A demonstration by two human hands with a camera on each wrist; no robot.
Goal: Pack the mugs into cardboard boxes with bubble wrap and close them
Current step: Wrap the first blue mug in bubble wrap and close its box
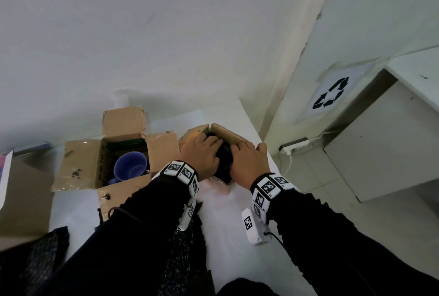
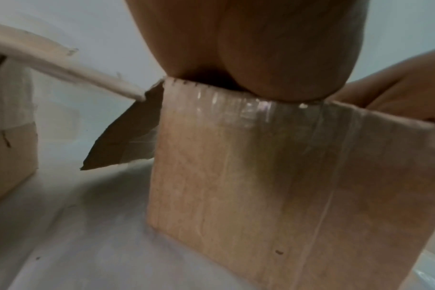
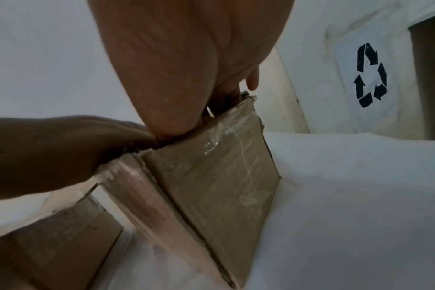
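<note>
Hands over box (contents obscured)

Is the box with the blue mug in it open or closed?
Open. In the head view all four flaps of the cardboard box are spread outward, and the blue mug inside shows uncovered, with no bubble wrap over it.

Dim, soft indoor light; wrist views blurred, edges warped, tape glinting.

Open box holding mug is sitting left of smaller box; both hands are lying atop the latter.
</note>
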